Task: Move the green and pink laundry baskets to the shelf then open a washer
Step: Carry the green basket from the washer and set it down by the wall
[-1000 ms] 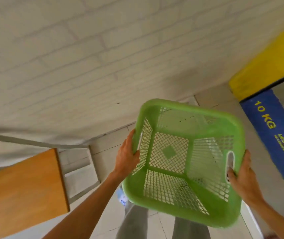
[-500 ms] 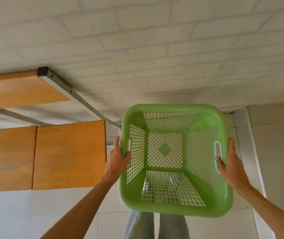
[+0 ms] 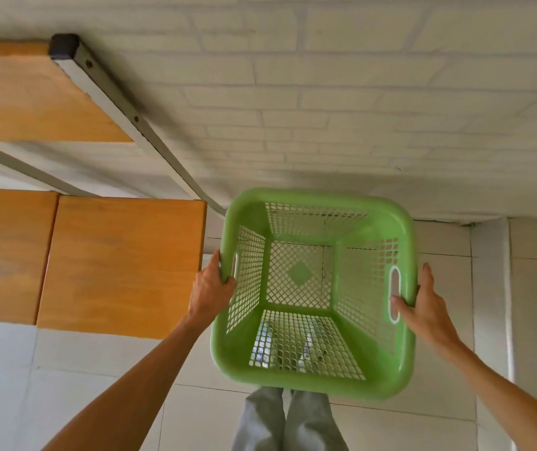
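I carry an empty green laundry basket [image 3: 371,375] with mesh walls in front of my body, above the floor. My left hand [image 3: 210,288] grips its left rim at the handle slot, thumb over the edge. My right hand [image 3: 423,304] holds the right rim, thumb hooked through the handle slot. The wooden shelf [image 3: 120,265] with a grey metal frame lies to the left of the basket, its lower board level with my left hand. An upper board [image 3: 29,96] sits higher on the left. The pink basket and the washer are out of view.
A white brick wall [image 3: 358,92] stands straight ahead. The shelf's grey metal post [image 3: 123,105] slants from top left toward the basket's far corner. Pale floor tiles [image 3: 443,428] run below, and my grey trouser legs [image 3: 290,421] show under the basket.
My view swung left and the yellow and blue machine at the right dropped out of sight. The shelf came closer and larger on the left. Both hands kept their grip on the basket.
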Demonstrator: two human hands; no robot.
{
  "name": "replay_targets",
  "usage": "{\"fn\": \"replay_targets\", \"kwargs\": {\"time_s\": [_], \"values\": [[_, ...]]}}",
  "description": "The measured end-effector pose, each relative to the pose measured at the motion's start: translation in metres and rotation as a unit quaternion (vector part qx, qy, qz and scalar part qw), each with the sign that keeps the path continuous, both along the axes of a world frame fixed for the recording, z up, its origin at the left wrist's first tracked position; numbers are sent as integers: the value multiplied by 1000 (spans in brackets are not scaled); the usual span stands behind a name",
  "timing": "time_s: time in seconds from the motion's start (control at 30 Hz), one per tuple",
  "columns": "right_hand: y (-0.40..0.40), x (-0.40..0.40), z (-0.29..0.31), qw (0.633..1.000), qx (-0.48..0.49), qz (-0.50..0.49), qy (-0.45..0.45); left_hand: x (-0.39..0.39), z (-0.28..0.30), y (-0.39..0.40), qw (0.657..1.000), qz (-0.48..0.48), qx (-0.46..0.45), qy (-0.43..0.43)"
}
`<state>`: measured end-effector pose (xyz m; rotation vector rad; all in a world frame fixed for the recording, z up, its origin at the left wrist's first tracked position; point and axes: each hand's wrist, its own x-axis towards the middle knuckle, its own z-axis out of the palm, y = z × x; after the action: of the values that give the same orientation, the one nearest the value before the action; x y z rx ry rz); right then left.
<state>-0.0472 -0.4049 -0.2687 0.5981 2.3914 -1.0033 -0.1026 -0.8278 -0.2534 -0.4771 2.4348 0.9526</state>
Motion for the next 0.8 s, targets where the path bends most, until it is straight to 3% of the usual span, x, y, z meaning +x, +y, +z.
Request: {"fn": "replay_targets", "kwargs": {"time_s": [0.1,0.5,0.8], "values": [[-4,-3,-17,999,23,-15,-39,2,-15,-5,1000,9,6,2],[-25,-20,-60,998,37,-30,-39,-8,-62,-4,999,-9,-49,0],[-28,-43,-60,998,39,28,-44,-15,-70,-12,997,-30,-63,-11]]}}
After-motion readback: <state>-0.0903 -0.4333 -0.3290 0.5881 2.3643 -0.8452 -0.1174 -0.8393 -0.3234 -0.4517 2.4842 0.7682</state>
